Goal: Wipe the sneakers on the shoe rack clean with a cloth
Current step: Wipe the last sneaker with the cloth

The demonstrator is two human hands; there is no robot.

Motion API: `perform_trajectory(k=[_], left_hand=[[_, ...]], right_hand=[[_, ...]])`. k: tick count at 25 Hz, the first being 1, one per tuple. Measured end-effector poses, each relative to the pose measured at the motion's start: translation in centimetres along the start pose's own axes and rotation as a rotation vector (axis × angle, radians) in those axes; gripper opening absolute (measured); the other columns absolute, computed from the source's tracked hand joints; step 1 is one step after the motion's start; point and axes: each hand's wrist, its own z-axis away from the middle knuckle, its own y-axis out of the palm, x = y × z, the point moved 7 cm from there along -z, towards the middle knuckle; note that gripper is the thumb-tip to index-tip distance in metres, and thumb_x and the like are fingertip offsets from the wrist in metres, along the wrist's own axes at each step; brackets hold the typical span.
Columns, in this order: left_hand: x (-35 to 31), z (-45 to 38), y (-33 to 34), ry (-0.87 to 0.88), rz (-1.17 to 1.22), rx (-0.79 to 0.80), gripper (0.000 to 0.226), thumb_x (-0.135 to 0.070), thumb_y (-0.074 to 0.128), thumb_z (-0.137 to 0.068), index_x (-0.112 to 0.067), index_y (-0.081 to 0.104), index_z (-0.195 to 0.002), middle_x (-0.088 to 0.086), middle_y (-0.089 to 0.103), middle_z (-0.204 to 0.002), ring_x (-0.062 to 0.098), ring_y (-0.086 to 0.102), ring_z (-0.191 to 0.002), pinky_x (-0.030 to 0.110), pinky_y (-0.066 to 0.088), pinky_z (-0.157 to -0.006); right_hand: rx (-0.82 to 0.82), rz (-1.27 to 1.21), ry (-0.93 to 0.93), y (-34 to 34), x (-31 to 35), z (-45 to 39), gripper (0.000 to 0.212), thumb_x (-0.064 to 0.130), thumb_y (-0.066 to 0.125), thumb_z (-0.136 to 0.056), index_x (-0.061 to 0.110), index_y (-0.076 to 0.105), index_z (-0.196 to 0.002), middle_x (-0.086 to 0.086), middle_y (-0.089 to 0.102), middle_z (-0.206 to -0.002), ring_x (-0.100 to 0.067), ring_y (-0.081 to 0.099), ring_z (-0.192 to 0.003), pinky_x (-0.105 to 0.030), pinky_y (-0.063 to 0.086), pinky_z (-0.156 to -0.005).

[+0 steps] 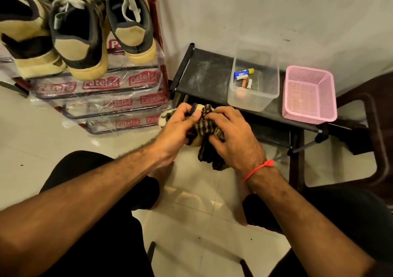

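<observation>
A tan and black sneaker (pixel 164 117) is held in front of me over the floor, mostly hidden by my hands. My left hand (pixel 177 129) grips it from the left. My right hand (pixel 231 138) presses a dark checked cloth (pixel 209 128) against the sneaker, fingers curled round the cloth, whose loose end hangs below. Three more tan and black sneakers (pixel 81 36) stand on the top shelf of the shoe rack (pixel 102 85) at the upper left, heels toward me.
The rack is wrapped in clear plastic with red labels. A low black shelf (pixel 204 72) against the wall carries a clear plastic box (pixel 253 98) with small items and a pink mesh basket (pixel 309 94). Dark chair frame stands at right. My knees fill the lower view.
</observation>
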Motion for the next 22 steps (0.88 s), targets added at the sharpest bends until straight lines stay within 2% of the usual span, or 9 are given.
perform_trajectory(k=[2,5,9,11,13,15,18,20,22], left_hand=[[0.3,0.3,1.0,0.035,-0.034,0.092,0.012,-0.034,0.054,-0.102,-0.025,0.052,-0.095,0.006,0.054,-0.087,0.021,0.051,-0.076,0.032,0.044,-0.063],[0.4,0.8,2.3,0.095,-0.171,0.206,0.012,-0.032,0.052,-0.104,-0.025,0.054,-0.095,-0.003,0.061,-0.083,0.013,0.059,-0.080,0.028,0.051,-0.069],[0.0,0.7,1.8,0.091,-0.087,0.155,0.014,-0.022,0.043,-0.109,-0.019,0.056,-0.102,-0.004,0.064,-0.087,0.007,0.061,-0.080,0.023,0.052,-0.068],[0.0,0.5,1.1,0.076,-0.083,0.101,0.018,-0.023,0.043,-0.109,-0.022,0.058,-0.100,-0.006,0.064,-0.084,0.005,0.060,-0.076,0.022,0.048,-0.067],[0.4,0.2,0.2,0.057,-0.087,0.045,0.020,-0.031,0.046,-0.108,-0.025,0.062,-0.098,-0.004,0.065,-0.088,0.009,0.059,-0.084,0.027,0.047,-0.073],[0.6,-0.1,-0.1,0.045,-0.112,0.048,0.022,-0.034,0.048,-0.107,-0.017,0.062,-0.103,0.001,0.064,-0.092,0.015,0.058,-0.089,0.029,0.048,-0.076],[0.8,-0.3,-0.1,0.010,-0.179,0.077,0.023,-0.031,0.045,-0.109,-0.017,0.061,-0.101,-0.001,0.066,-0.089,0.010,0.061,-0.083,0.024,0.049,-0.067],[0.6,-0.5,-0.3,0.005,-0.165,0.084,0.023,-0.033,0.045,-0.108,-0.021,0.061,-0.097,-0.002,0.065,-0.089,0.011,0.060,-0.084,0.026,0.047,-0.070],[0.4,-0.7,-0.5,0.023,-0.182,0.100,0.023,-0.035,0.047,-0.107,-0.020,0.061,-0.097,0.004,0.061,-0.092,0.016,0.057,-0.086,0.029,0.046,-0.074]], right_hand=[[-0.033,-0.001,0.059,-1.3,-1.1,-1.3,0.041,0.008,0.070,-0.081,0.009,0.065,-0.121,-0.011,0.059,-0.118,-0.026,0.054,-0.113,-0.028,0.039,-0.103],[-0.063,-0.018,0.148,-3.0,-2.7,-2.6,0.034,0.009,0.066,-0.087,0.010,0.065,-0.121,-0.009,0.062,-0.114,-0.024,0.056,-0.110,-0.040,0.044,-0.104],[-0.057,-0.079,0.087,-2.7,-1.2,-1.9,0.033,0.013,0.065,-0.087,0.010,0.066,-0.120,-0.007,0.062,-0.111,-0.014,0.054,-0.104,-0.027,0.042,-0.098],[-0.043,-0.102,0.066,-2.4,-0.2,-1.3,0.035,0.020,0.067,-0.084,0.010,0.066,-0.117,-0.006,0.063,-0.108,-0.014,0.055,-0.101,-0.028,0.046,-0.095],[0.044,-0.045,-0.031,-1.1,1.8,-0.7,0.036,0.027,0.067,-0.078,0.012,0.068,-0.111,-0.005,0.063,-0.103,-0.020,0.058,-0.096,-0.032,0.050,-0.089],[0.170,-0.040,-0.086,0.3,3.2,-0.2,0.029,0.029,0.069,-0.078,0.015,0.071,-0.104,-0.001,0.064,-0.097,-0.016,0.058,-0.090,-0.030,0.052,-0.083],[0.197,-0.348,0.152,-1.8,0.4,-1.0,0.015,0.025,0.069,-0.088,0.018,0.073,-0.100,0.006,0.069,-0.089,-0.006,0.064,-0.082,-0.024,0.053,-0.076],[0.080,-0.529,0.342,-4.1,-3.2,-1.4,0.017,0.028,0.066,-0.093,0.017,0.073,-0.103,0.004,0.073,-0.094,-0.008,0.068,-0.091,-0.031,0.056,-0.086],[-0.123,-0.583,0.461,-5.9,-6.2,-1.3,0.020,0.029,0.066,-0.094,0.016,0.072,-0.107,0.003,0.073,-0.098,-0.010,0.069,-0.097,-0.038,0.056,-0.092]])
